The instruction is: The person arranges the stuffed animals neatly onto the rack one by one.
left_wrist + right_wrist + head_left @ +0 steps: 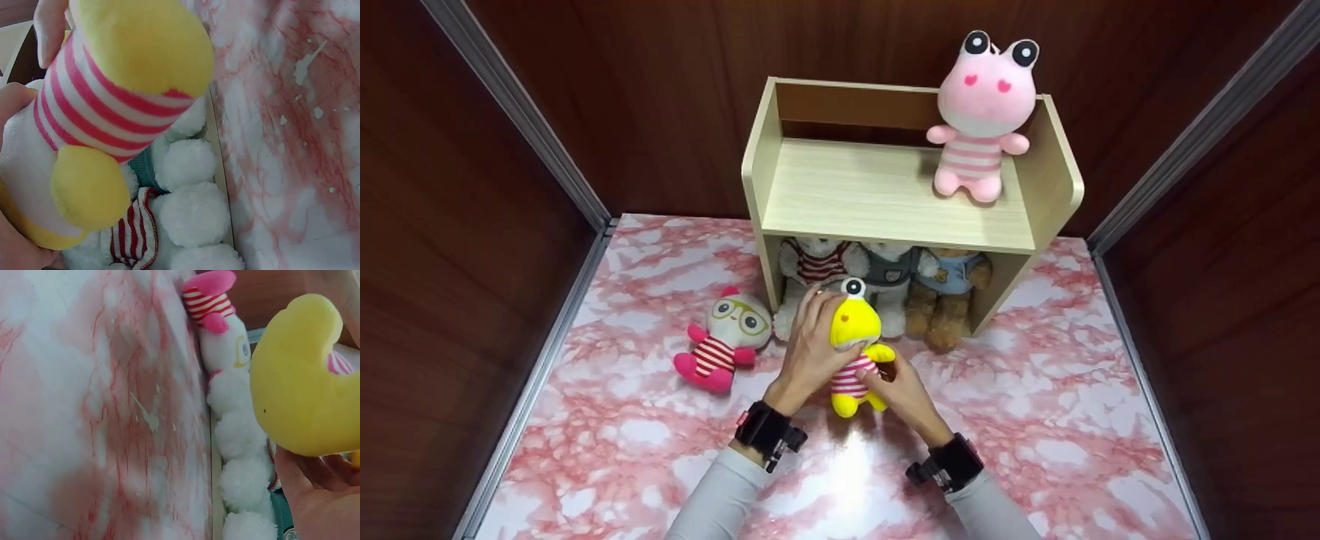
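Observation:
A yellow frog plush toy (858, 321) with a pink-and-white striped body is held upright between both hands, in front of the shelf. My left hand (808, 345) grips its head from the left, covering one of its eyes. On the other side, my right hand (909, 396) holds the striped body below the yellow arm. The left wrist view shows the plush's striped body (107, 107) close up, with left-hand fingers around it. In the right wrist view the toy's rounded yellow foot (292, 394) is near, and right-hand fingers curl beneath it.
A wooden shelf (885, 180) stands at the back, with a large pink frog plush (988, 94) on top. Teddy bears, one in red stripes (819, 264), fill its lower level. Left of it, a pink panda plush (721, 345) with glasses lies on the marbled surface (645, 457).

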The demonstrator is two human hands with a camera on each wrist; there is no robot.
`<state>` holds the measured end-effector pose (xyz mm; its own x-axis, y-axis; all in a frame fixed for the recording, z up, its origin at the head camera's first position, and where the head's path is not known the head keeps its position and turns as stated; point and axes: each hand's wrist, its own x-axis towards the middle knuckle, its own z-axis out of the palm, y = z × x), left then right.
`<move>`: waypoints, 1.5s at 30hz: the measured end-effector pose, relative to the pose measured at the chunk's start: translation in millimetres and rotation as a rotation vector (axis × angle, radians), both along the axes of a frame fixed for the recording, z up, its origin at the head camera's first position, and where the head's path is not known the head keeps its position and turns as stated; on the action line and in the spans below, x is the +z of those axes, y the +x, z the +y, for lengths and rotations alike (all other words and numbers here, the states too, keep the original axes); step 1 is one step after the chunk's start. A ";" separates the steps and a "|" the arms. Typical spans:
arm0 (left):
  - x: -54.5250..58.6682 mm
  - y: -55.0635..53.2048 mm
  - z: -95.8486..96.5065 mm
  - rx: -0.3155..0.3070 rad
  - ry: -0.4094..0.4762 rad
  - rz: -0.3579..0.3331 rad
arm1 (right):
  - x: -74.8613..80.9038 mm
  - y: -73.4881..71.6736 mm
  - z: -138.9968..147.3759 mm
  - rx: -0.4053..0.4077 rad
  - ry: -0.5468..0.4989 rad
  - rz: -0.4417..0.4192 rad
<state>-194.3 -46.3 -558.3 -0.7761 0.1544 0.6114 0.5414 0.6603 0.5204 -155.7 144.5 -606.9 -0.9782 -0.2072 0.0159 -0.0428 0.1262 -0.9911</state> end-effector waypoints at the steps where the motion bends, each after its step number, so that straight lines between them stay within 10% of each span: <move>1: 0.5 -0.1 0.9 0.000 -0.003 0.006 | 4.2 1.4 -1.2 -0.003 -0.006 -0.003; 9: 0.8 0.0 2.3 -0.033 -0.027 0.014 | -0.4 -1.8 -0.7 -0.059 -0.025 0.006; 14: -0.4 4.4 0.6 -0.041 0.119 -0.023 | 9.8 2.0 -0.9 -0.131 -0.067 -0.003; 20: -4.6 9.9 -0.1 -0.092 0.555 -0.347 | 35.2 9.4 2.3 -0.152 -0.124 -0.002; 26: -8.9 10.9 2.3 -0.265 0.835 -0.622 | 15.1 0.2 6.7 -0.151 -0.197 -0.012; 38: 4.8 9.0 7.6 -0.220 0.881 -0.523 | 12.2 0.0 9.6 -0.154 -0.084 0.069; 45: 15.1 11.3 7.3 -0.318 0.830 -0.462 | 32.4 0.9 6.7 -0.181 -0.084 0.131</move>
